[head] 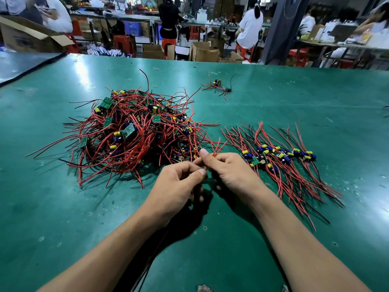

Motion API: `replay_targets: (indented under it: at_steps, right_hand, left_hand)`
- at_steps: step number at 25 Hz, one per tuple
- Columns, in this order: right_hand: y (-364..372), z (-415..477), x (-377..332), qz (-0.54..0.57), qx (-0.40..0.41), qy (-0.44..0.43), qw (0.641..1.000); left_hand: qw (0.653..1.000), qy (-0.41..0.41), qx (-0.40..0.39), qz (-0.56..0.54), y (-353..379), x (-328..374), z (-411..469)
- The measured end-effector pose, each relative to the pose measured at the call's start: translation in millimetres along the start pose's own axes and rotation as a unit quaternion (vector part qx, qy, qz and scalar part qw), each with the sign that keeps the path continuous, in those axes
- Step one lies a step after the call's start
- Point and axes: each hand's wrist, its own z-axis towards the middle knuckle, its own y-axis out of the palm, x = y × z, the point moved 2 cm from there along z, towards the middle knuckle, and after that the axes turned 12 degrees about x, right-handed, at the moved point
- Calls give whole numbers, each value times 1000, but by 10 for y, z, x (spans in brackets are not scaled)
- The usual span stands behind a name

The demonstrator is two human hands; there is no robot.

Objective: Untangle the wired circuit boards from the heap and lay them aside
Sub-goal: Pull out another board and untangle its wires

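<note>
A tangled heap point(134, 131) of small green circuit boards with red and black wires lies on the green table, left of centre. To its right, a sorted row of boards point(280, 157) lies with wires fanned out. Both hands meet at the heap's near right edge. My left hand point(179, 186) pinches red wires between thumb and fingers; a board seems to hang under its palm, mostly hidden. My right hand point(227, 171) pinches the same bunch of red wire ends point(214, 148), thumb up. Wires trail down between my forearms.
Two loose wired boards point(219, 86) lie apart at the back of the green table mat point(273, 239). A small rubber ring point(155, 86) lies behind the heap. Beyond the far table edge are cardboard boxes, red stools and seated or standing people.
</note>
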Motion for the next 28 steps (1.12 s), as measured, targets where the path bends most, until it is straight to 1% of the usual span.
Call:
replay_targets:
  at_steps: [1,3,4,6,8,9,10,11,13,14,16,19,21,24,26,28]
  right_hand:
    - [-46,22,-13,-15,20,-18,1000]
    - [-127,72,-36,-69,72,-79,992]
    - [-151,97,-41,-88,95,-113,985]
    - [-162,138,-35,-91,136,-164,973]
    - [-207,172,-21,-122,197,-204,951]
    - [-259,191,-19,-136,231,-209,940]
    - [-348,227,-16,-118,264,-188,939]
    - [-444,253,-13,-61,280,-143,947]
    - [-519,279,-3,60,269,-53,960]
    - [-493,279,6,73,252,-40,964]
    - [-357,253,23,58,202,-38,977]
    - [-151,210,46,58,133,-29,989]
    - [-104,191,42,59,116,-26,991]
    - [-95,152,5,50,119,-37,991]
    - [-73,99,-36,15,94,-36,995]
    - [-24,5,-74,-65,39,-30,997]
  left_hand:
    - [1000,-1,-4,4,1,4,-3]
    - [1000,-4,-13,6,-1,9,-10]
    - [1000,-11,-18,-2,1,12,-5]
    - [999,-30,-27,-22,-2,22,1]
    - [998,-33,-44,-20,-25,31,-28]
    - [998,-30,-56,-8,-38,32,-53]
    - [997,-27,-67,5,-48,34,-82]
    - [997,-29,-69,8,-47,32,-101]
    - [997,-50,-39,-31,-42,27,-87]
    - [997,-61,-17,-54,-37,32,-65]
    - [995,-71,6,-70,2,57,-33]
    - [988,-118,-2,-102,6,79,6]
    - [980,-150,-16,-128,-20,92,31]
    - [968,-162,-26,-189,-16,104,67]
    - [960,-162,-19,-228,-24,90,102]
    - [954,-158,-17,-256,-48,73,136]
